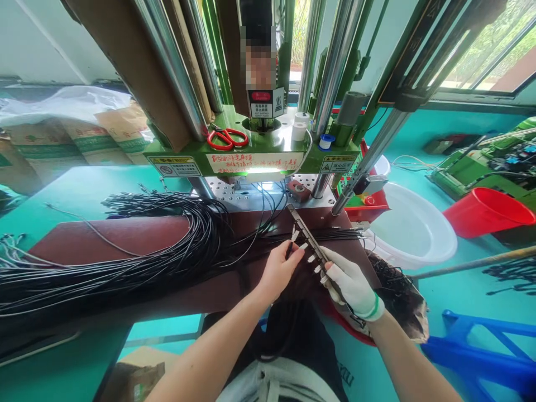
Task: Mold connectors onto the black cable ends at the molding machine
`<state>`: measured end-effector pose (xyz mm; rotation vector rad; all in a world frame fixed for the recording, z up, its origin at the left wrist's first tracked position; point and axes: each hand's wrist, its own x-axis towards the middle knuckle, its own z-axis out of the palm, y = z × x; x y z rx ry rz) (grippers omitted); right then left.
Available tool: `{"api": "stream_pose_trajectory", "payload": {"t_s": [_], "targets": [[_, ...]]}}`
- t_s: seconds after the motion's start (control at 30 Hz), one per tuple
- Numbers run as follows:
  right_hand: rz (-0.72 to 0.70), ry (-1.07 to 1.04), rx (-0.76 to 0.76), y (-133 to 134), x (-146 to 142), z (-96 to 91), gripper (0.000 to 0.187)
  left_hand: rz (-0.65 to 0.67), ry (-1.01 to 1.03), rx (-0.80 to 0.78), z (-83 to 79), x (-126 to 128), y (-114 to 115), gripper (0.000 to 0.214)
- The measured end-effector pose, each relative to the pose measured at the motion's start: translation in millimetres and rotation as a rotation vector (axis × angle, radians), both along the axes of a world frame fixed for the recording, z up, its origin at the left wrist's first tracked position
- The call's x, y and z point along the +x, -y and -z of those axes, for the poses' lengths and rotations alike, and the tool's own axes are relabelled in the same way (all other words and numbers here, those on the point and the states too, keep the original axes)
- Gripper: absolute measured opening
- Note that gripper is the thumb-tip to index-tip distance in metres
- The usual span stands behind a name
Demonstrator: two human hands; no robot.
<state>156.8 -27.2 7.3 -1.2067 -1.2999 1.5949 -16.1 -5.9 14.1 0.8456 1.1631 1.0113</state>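
Observation:
My bare left hand (280, 269) pinches the end of a black cable (290, 246) and holds it against a long dark metal fixture bar (305, 234) with white connector tips along it. My right hand (350, 283), in a white glove, grips the near end of that bar. The bar lies tilted over the reddish-brown work board (125, 237). A thick bundle of black cables (138, 262) sweeps across the board from the left towards my hands.
A green press machine (251, 156) with steel columns stands behind the board, red scissors (226, 138) and tape rolls on its deck. A white basin (412, 231) and red bucket (488, 212) sit right. Blue stool (486, 352) lower right; cardboard boxes at left.

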Motion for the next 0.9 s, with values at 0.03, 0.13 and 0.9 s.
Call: {"api": "stream_pose_trajectory", "payload": {"t_s": [0.03, 0.13, 0.9], "targets": [[-0.003, 0.004, 0.002, 0, 0, -0.8, 0.047, 0.006, -0.026, 0.016, 1.2, 1, 0, 0.030], [0.003, 0.013, -0.006, 0, 0, -2.2, 0.050, 0.007, -0.061, 0.073, 4.0, 0, -1, 0.030], [-0.033, 0.143, 0.021, 0, -4, -0.9, 0.057, 0.028, -0.071, 0.144, 8.6, -8, -9, 0.029]]}}
